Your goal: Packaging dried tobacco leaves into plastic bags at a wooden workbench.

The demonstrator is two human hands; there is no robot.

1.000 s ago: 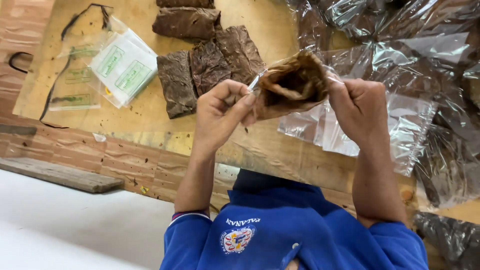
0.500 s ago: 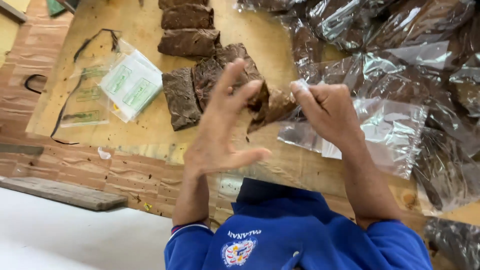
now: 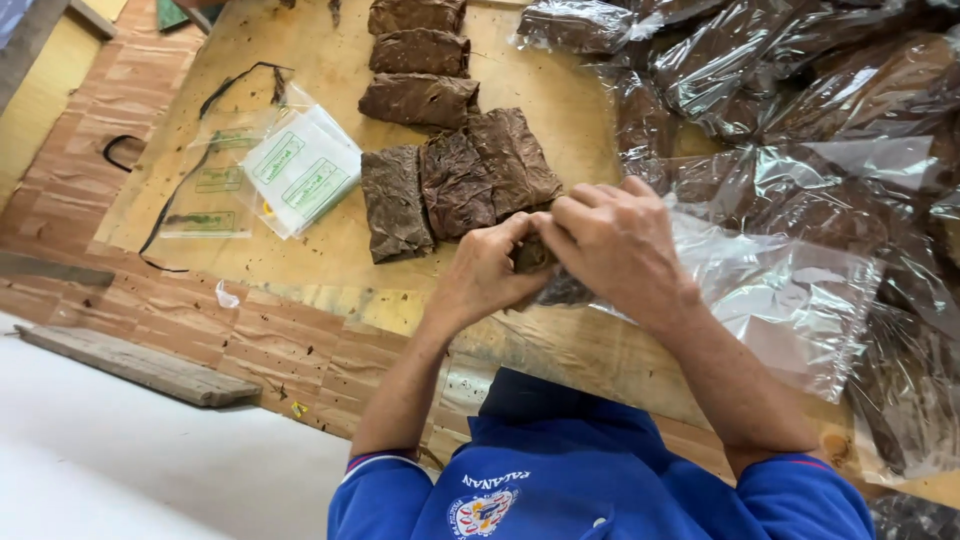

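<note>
Both hands close together over a small brown bundle at the desk's near edge.

The left hand (image 3: 490, 270) and right hand (image 3: 615, 245) now meet, fingers (image 3: 590, 205) curled and clamped on the bundle (image 3: 530, 255); half a second ago the left hand was spread open and apart, and a second ago the leaf was held wide open, so it looks folded down and is being pressed tight. It sits just in front of three flat packs (image 3: 455, 180), touching the clear bag (image 3: 790, 300). Labelled sachets (image 3: 300, 170) lie well apart on the desk (image 3: 330, 250).
</note>
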